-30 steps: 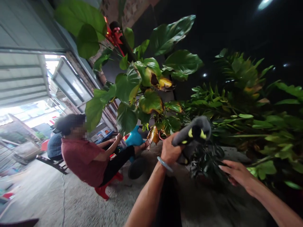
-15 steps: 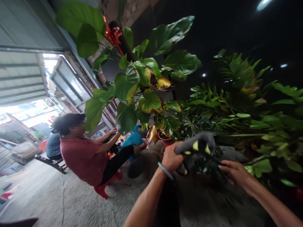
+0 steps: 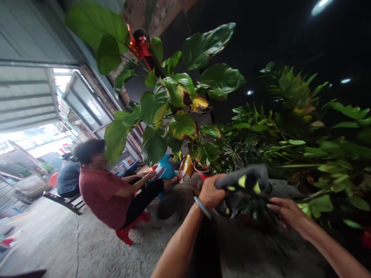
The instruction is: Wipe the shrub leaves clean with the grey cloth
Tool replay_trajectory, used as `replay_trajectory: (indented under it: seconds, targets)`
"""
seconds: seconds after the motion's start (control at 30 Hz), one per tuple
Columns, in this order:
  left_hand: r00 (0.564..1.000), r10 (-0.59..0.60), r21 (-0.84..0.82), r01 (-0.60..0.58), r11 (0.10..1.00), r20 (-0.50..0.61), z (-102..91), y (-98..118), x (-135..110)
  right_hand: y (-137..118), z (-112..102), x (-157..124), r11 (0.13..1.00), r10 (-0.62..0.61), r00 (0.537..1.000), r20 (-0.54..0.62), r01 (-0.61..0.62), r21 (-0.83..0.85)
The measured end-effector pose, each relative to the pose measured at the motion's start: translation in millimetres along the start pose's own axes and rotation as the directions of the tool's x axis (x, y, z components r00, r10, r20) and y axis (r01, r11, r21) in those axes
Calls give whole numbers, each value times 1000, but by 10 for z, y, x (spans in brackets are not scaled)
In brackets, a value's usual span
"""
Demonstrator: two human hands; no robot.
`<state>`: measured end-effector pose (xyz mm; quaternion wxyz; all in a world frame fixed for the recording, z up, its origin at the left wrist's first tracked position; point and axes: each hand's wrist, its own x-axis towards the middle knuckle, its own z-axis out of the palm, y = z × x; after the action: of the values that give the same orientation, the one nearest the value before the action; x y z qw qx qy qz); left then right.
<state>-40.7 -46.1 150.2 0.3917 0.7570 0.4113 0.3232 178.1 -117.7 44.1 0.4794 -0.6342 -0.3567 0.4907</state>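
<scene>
My left hand [image 3: 211, 192] is closed around a grey cloth with yellow spots [image 3: 246, 181], holding it against the dark leaves of a small plant [image 3: 255, 208] in front of me. A bracelet sits on that wrist. My right hand [image 3: 286, 212] reaches into the same dark foliage from the right, fingers stretched along the leaves and partly hidden among them. Behind stands a tall plant with big green and yellowing leaves [image 3: 174, 104] and a red bow [image 3: 139, 42] near its top.
A person in a red shirt [image 3: 107, 193] sits on a low red stool [image 3: 127, 233] to the left, beside a blue object [image 3: 165, 168]. Another person in blue [image 3: 68, 179] sits behind. Dense green plants [image 3: 304, 135] fill the right. Rough concrete ground [image 3: 87, 247] lies below.
My left hand has lowered the grey cloth from above the small plant down onto its leaves. My right hand stayed almost still at the foliage. The seated person brought an arm down.
</scene>
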Motion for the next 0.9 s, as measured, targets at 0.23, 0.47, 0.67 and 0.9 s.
replay_trajectory:
  seconds: [0.23,0.47,0.67,0.9]
  targets:
    - [970,3,244,59,968,-245,258,215,506,21,78,37,1000,-7,999,-33,7,-3]
    - [906,-175,267,71,961,386,82,-262,-240,30,55,26,999,-36,999,-8,36,10]
    - [976,30,-14,-33,999,-217,42,86,165,34,71,13,999,-36,999,-16,35,-21]
    - [980,-169,325,126,937,108,499,-278,65,193,84,92,989,-82,995,-65,74,-127]
